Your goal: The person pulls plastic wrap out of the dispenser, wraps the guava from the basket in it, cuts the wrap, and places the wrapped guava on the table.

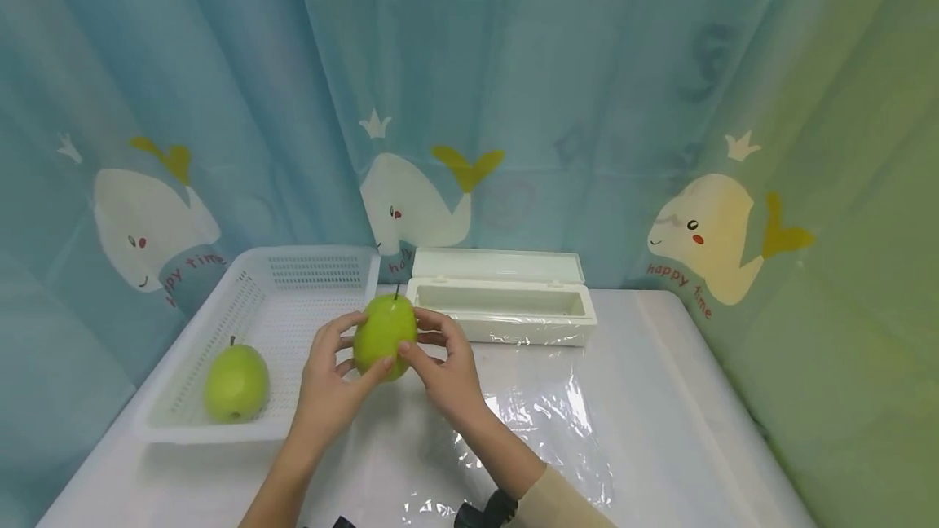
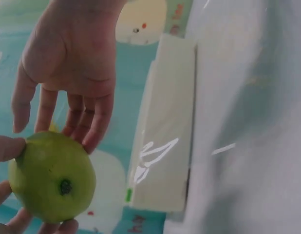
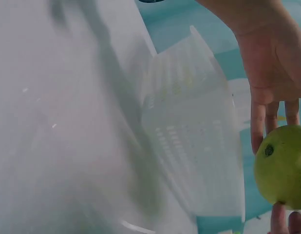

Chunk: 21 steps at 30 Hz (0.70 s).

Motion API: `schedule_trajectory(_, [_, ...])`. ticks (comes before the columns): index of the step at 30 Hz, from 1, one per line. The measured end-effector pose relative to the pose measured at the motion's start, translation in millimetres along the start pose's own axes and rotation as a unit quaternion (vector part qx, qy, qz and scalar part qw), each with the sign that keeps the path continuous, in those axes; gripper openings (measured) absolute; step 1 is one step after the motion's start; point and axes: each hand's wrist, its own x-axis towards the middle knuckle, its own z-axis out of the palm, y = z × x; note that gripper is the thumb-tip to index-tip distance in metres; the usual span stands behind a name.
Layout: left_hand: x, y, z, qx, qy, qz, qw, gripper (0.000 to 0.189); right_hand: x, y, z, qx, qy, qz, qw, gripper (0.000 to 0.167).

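A green pear (image 1: 386, 334) with a thin stem is held up above the table between both hands. My left hand (image 1: 328, 385) grips its left side, thumb at the front and fingers round the back. On the other side, my right hand (image 1: 451, 377) holds it with the thumb on its front and fingers along its right. The left wrist view shows the bottom end of the pear (image 2: 52, 175) with its dark spot. A second green pear (image 1: 236, 383) lies in the front of a white perforated basket (image 1: 253, 267), left of the hands.
Behind the right hand stands a long white box (image 1: 506, 328) with its lid (image 1: 499, 265) raised. Clear plastic film (image 1: 557, 422) runs from its front over the white table (image 1: 660, 406). Curtains (image 1: 572, 63) with printed whales hang behind and at both sides.
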Motion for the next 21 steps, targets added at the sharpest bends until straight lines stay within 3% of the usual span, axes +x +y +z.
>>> schedule_trajectory(5, [-4.0,6.2,19.6,-0.051,-0.042,-0.037,0.9971,0.071,-7.3,6.1,-17.1,0.02,-0.005,0.003,0.9998,0.048])
schedule_trajectory(13, [-5.3,13.1,37.8,-0.129,-0.077,-0.023,0.9883,0.055,-18.7,12.6,-45.3,0.048,0.012,-0.023,0.9985,0.052])
schedule_trajectory(21, [-8.9,18.4,57.0,-0.139,-0.125,-0.058,0.9806,0.065,-37.3,22.5,-72.7,0.035,-0.007,-0.055,0.9978,0.062])
